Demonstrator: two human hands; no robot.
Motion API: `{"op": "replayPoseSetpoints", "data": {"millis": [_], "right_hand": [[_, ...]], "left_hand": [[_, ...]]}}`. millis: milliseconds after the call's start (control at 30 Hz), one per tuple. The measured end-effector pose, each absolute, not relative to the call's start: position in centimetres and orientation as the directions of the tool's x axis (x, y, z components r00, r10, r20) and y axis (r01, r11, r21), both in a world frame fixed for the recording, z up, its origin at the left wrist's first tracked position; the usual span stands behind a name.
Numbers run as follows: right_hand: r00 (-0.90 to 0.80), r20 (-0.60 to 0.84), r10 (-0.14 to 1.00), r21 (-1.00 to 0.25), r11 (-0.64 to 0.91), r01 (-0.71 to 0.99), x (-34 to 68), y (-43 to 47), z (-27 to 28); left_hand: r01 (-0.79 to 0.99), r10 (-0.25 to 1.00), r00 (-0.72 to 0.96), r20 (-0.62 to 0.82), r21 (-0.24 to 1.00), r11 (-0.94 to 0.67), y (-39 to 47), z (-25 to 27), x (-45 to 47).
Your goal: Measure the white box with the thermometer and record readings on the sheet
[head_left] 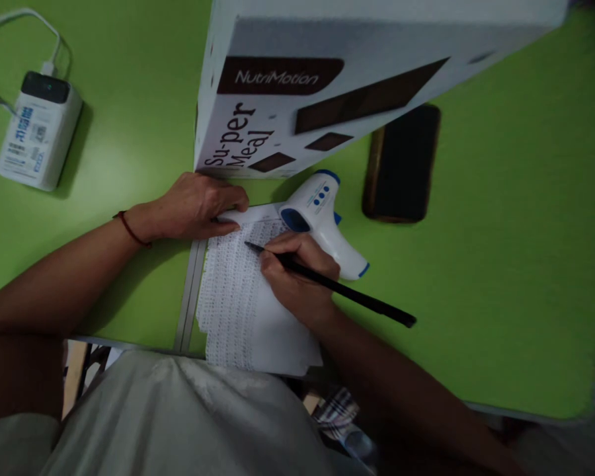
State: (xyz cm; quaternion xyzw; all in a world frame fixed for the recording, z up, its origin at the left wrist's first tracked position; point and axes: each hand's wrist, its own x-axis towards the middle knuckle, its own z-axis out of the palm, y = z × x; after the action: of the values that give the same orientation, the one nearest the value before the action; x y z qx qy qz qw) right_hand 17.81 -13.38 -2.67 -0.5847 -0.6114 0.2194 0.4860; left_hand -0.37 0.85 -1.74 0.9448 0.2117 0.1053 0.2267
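A sheet of paper (pixel 277 330) filled with rows of small handwriting lies on the green table, its lower edges ragged. My right hand (pixel 302 271) is closed around a black pen (pixel 347 291), whose tip points at the written rows near the top. At the sheet's upper left corner, my left hand (pixel 193 205) holds the paper down with curled fingers and the thumb set apart. A white and blue infrared thermometer (pixel 327 225) lies over the upper right corner of the paper, just beyond my right hand.
A large white NutriMotion box (pixel 277 132) stands directly behind the paper. To its right lies a dark phone (pixel 404 162). At the left is a white power bank (pixel 39 139) with a cable (pixel 54 39) plugged in. A metal seam (pixel 188 297) crosses the green table (pixel 500 264).
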Motion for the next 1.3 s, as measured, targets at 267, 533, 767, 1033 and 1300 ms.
{"op": "replayPoseSetpoints", "data": {"millis": [267, 533, 767, 1033, 1300], "right_hand": [[0.154, 0.297, 0.942, -0.865, 0.197, 0.461, 17.84, -13.41, -2.9], [0.086, 0.345, 0.935, -0.85, 0.272, 0.451, 17.74, -13.5, -3.17], [0.116, 0.356, 0.927, -0.843, 0.265, 0.468, 17.46, -13.41, -2.99], [0.126, 0.32, 0.939, -0.852, 0.227, 0.472, 17.65, -13.45, -2.93], [0.116, 0.338, 0.934, -0.849, 0.25, 0.465, 17.66, -13.39, -3.07]], "left_hand": [[0.344, 0.45, 0.885, 0.122, 0.48, -0.807, 0.92, -1.82, -0.41], [0.361, 0.461, 0.88, 0.114, 0.471, -0.805, 0.84, -1.68, -0.34], [0.364, 0.459, 0.883, 0.098, 0.473, -0.802, 0.79, -1.58, -0.33], [0.36, 0.461, 0.882, 0.096, 0.491, -0.793, 0.86, -1.96, -0.43], [0.346, 0.45, 0.885, 0.12, 0.478, -0.807, 0.93, -1.86, -0.4]]}}
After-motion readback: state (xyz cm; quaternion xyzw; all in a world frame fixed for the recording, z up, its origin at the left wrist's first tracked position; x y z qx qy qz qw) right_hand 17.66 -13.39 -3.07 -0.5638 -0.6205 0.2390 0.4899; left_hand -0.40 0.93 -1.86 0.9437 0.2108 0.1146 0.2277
